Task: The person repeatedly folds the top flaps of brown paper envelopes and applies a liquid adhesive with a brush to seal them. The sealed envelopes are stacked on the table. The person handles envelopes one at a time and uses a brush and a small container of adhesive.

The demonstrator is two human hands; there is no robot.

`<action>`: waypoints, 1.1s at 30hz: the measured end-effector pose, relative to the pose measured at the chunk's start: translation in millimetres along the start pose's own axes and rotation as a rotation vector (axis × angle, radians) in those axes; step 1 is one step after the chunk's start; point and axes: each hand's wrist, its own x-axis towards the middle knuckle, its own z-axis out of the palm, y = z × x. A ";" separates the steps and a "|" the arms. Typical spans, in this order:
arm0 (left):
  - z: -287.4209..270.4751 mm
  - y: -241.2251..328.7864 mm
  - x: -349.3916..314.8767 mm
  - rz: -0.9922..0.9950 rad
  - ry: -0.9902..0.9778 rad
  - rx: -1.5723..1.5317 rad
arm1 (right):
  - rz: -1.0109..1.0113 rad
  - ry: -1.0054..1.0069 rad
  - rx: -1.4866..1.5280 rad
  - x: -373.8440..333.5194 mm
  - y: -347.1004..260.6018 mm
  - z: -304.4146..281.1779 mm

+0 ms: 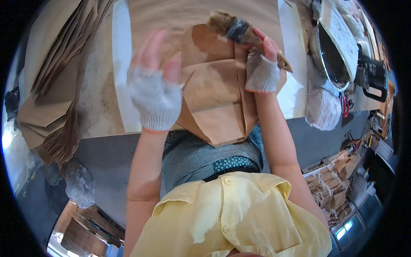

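Note:
A folded brown paper bag [216, 92] lies in front of me, its lower end reaching over the table's near edge. My right hand [263, 66], in a white knit glove with bare fingertips, is closed round the wooden handle of a wide paintbrush [237, 31]. The bristles point up and left, over the bag's far end; whether they touch the paper I cannot tell. Beside the bag's left edge, my left hand [155, 90] wears a matching glove. Its fingers are stretched out, slightly blurred, with nothing seen in them.
Stacked brown paper bags [55, 85] overhang the table at the left. To the right stand a metal pan [332, 55] with a board across it, a black mug [371, 73], red-handled scissors [345, 105] and a plastic-wrapped bundle [323, 109]. Tied paper bundles [332, 184] sit lower right.

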 end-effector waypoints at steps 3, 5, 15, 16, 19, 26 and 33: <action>10.3 0.4 -64.5 -0.161 -0.324 0.380 | -0.008 -0.086 -0.143 -9.5 -2.9 16.8; 21.5 11.1 -65.8 -0.149 -0.423 0.256 | 0.115 -0.086 -0.155 -12.3 -8.8 24.9; 47.4 51.3 -72.7 -0.211 -0.360 -0.111 | 0.056 -0.088 -0.171 -35.8 13.2 -5.5; 48.6 50.2 -69.4 -0.222 -0.331 -0.177 | 0.029 -0.135 -0.199 -45.5 14.6 -16.0; 45.9 26.4 -56.4 -0.307 -0.245 -0.470 | 0.177 -0.232 -0.264 -48.7 -18.7 -0.2; 35.0 -20.7 -42.4 0.003 -0.341 0.098 | -0.004 -1.054 -0.989 -37.7 -117.5 -11.4; 77.3 -52.6 5.8 0.058 -0.248 0.185 | -0.598 -1.330 -1.320 -49.5 -77.1 19.2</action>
